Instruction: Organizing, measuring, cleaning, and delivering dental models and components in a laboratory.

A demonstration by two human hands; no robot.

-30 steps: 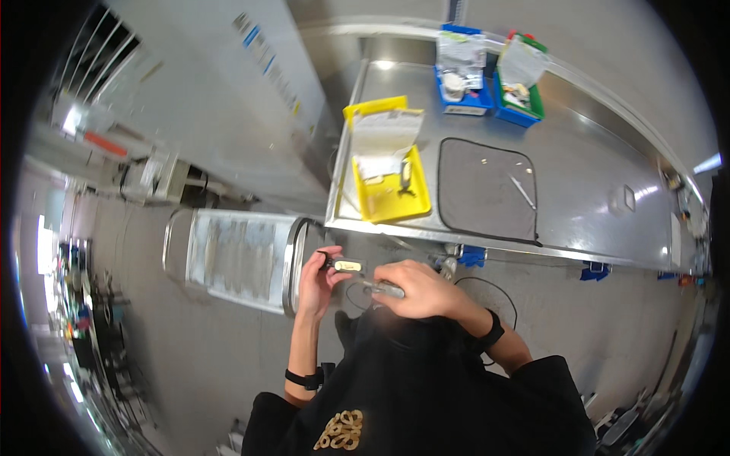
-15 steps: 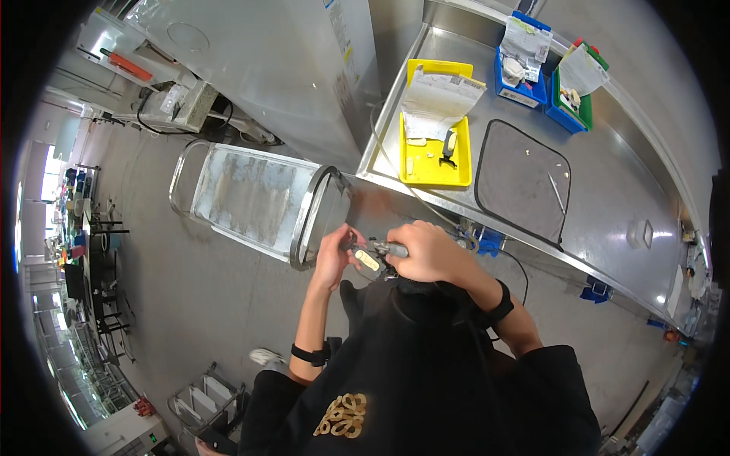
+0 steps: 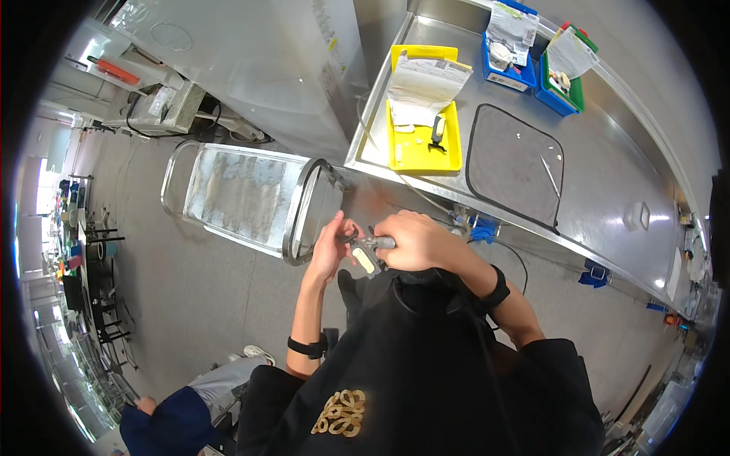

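In front of my body, my left hand [image 3: 331,247] has its fingers curled around a small dark hinged holder [image 3: 354,239] carrying an elongated cream plaster-like block [image 3: 364,261]. My right hand [image 3: 420,242] is closed around a grey metal cylindrical handpiece [image 3: 385,242], its end pointing at the holder. The two hands are close together; whether the handpiece tip touches the piece is too small to tell. On the steel bench [image 3: 369,152], a yellow tray [image 3: 423,168] contains pale pieces and a similar black holder [image 3: 438,134], with a bagged paper propped against its back.
Right of the yellow tray lies a dark grey mat [image 3: 513,171] with a thin stick-like tool. Behind it stand a blue tray [image 3: 508,78] and a green-and-blue tray [image 3: 559,100]. Left, a metal cart [image 3: 239,197] is beside my hands. At lower left is another person [image 3: 167,422].
My view has shifted slightly, and both hands now sit a little further left with the holder and handpiece still held. Another person has come further into view at lower left.
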